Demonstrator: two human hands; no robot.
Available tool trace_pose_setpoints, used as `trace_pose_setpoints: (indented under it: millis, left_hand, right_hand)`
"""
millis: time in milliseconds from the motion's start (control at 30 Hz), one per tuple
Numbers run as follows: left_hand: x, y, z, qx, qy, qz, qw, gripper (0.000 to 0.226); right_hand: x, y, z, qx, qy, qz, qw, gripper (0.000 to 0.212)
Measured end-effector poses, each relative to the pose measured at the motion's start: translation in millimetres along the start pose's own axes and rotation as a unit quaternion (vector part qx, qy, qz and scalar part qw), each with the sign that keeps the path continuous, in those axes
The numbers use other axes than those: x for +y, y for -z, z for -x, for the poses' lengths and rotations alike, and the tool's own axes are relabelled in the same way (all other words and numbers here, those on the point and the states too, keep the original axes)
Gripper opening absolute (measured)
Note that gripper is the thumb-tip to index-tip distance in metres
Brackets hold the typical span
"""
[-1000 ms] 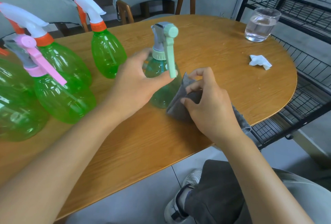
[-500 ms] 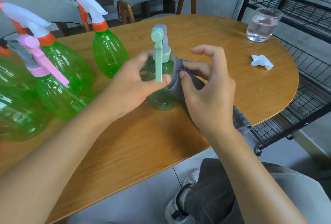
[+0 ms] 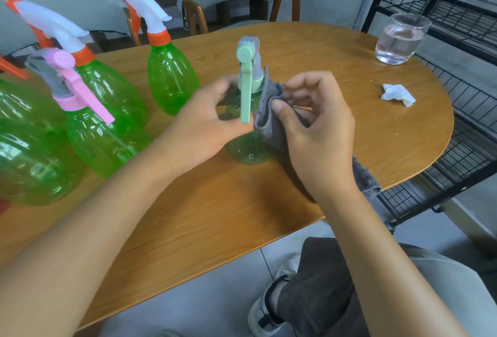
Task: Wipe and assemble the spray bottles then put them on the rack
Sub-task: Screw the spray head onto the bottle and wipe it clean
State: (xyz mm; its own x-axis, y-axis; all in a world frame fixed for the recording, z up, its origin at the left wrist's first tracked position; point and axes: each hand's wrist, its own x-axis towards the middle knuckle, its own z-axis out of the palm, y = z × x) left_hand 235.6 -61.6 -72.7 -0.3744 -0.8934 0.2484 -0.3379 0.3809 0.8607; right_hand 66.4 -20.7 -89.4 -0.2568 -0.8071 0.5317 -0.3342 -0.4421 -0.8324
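Here, five larger green bottles are counted along the left edge of the surface [image 3: 204, 218], against one small teal spray bottle [image 3: 248, 148] standing upright near the middle. One water glass [image 3: 400, 39] and one crumpled tissue [image 3: 398, 93] are placed toward the far right corner; bare wood is left along the near edge. The bottle, topped by a pale green trigger head [image 3: 247, 78], is gripped by the left hand [image 3: 204, 124]. A grey cloth [image 3: 271, 121] is pinched against its neck by the right hand [image 3: 320, 132]. A black wire rack [image 3: 457, 13] is seen beyond the right edge.
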Motion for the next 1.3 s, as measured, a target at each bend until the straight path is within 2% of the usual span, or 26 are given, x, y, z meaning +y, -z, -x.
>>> trace_pose_setpoints:
  millis: [200,433,533,667,767,900,1000,1100,1200,1300]
  left_hand:
    - [-0.5,-2.7,2.2,0.006,0.016,-0.017,1.0,0.049]
    - [-0.5,-5.4,4.6,0.013,0.024,-0.025,0.999,0.057]
    - [-0.3,-5.5,4.6,0.016,0.03,-0.028,0.999,0.062]
    - [-0.3,-7.6,7.2,-0.01,0.04,-0.029,0.999,0.073]
    - [-1.4,-9.7,9.6,-0.001,0.041,-0.031,0.999,0.076]
    - [7.1,-8.9,10.0,0.081,0.078,-0.009,0.994,0.064]
    - [13.6,-11.4,8.9,0.123,0.11,0.049,0.985,0.055]
    - [20.6,-19.3,7.8,0.155,0.122,0.106,0.975,0.049]
    - [29.1,-28.5,9.6,0.172,0.124,0.137,0.967,0.036]
    - [36.6,-35.7,12.7,0.171,0.106,0.159,0.967,0.022]
  right_hand:
    - [14.0,16.8,3.2,-0.091,-0.063,0.022,0.994,0.036]
    - [29.7,24.0,17.0,-0.161,-0.085,0.169,0.969,0.056]
    - [31.7,21.8,19.2,-0.161,-0.083,0.196,0.964,0.056]
    - [34.3,19.8,18.8,-0.141,-0.068,0.208,0.966,0.046]
    - [31.3,19.8,18.8,-0.096,-0.08,0.161,0.979,0.039]
    - [21.0,20.9,16.3,-0.001,-0.105,0.001,0.994,0.031]
    - [10.7,16.2,21.6,0.038,-0.086,-0.075,0.993,0.024]
    - [2.8,3.1,33.1,0.055,-0.046,-0.07,0.995,0.021]
    - [4.5,-11.3,41.3,0.085,-0.003,-0.025,0.996,0.027]
    - [4.5,-19.0,41.9,0.126,0.004,-0.037,0.991,0.034]
